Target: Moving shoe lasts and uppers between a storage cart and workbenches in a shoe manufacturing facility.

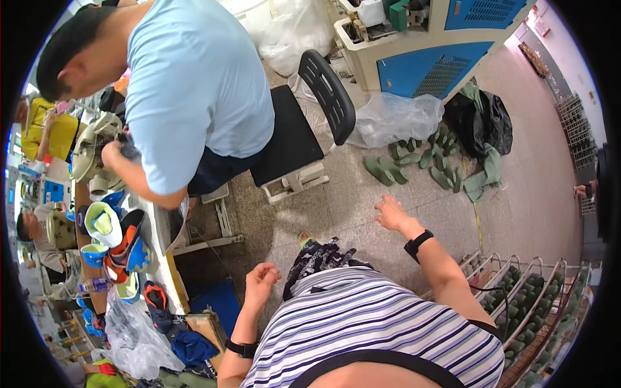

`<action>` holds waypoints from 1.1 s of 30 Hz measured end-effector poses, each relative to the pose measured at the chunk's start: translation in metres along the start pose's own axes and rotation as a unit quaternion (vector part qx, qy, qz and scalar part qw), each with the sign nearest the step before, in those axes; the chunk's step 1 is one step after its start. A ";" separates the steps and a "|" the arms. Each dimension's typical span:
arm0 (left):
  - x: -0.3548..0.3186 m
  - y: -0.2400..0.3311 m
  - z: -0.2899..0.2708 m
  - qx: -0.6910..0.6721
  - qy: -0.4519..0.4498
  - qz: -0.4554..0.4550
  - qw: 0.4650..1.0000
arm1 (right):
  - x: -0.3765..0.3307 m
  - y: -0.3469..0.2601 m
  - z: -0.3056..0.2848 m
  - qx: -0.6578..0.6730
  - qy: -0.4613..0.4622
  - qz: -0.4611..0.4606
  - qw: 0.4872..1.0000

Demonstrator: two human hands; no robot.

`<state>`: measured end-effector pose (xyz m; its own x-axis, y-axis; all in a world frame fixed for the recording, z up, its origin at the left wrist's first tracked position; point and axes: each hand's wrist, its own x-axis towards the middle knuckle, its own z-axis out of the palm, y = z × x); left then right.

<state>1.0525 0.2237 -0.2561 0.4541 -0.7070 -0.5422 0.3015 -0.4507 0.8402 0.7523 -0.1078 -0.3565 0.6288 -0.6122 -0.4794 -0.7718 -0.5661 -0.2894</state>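
Note:
My left hand [262, 282] hangs in the air beside my body, its fingers curled in and nothing visible in them. My right hand [392, 215] is stretched out over the floor, fingers spread, holding nothing. Both wrists wear black bands. Beyond my right hand, several green shoe lasts [386, 170] lie on the floor, apart from it. Forward of my left hand stands a black chair [284, 126] with a slotted backrest.
At left, a person in a light blue shirt [200, 77] works at a sewing machine [90, 152]. Colourful shoe uppers [129, 242] cover the bench. A rack [527, 304] of green lasts stands close on my right. Plastic bags [398, 119] lie by a blue-and-white machine [427, 64].

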 end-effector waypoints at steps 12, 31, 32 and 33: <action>0.120 0.053 0.067 0.054 0.152 -0.044 0.986 | 0.278 0.102 -0.104 -0.208 0.004 -0.109 0.972; 0.198 0.040 0.273 0.066 0.140 -0.261 0.953 | 0.481 0.275 -0.043 -0.060 -0.087 -0.169 0.980; 0.199 0.033 0.272 0.060 0.143 -0.248 0.956 | 0.451 0.240 -0.032 0.005 -0.115 -0.149 0.982; 0.210 0.038 0.274 0.059 0.126 -0.234 0.962 | 0.419 0.218 -0.019 0.090 -0.173 -0.220 0.956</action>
<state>0.9294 -0.0910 -0.3352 0.4850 -0.2628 -0.8341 0.4321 -0.7572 0.4898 0.8495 -0.4979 -0.6050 0.8516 -0.0986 -0.5149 -0.4624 -0.6041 -0.6491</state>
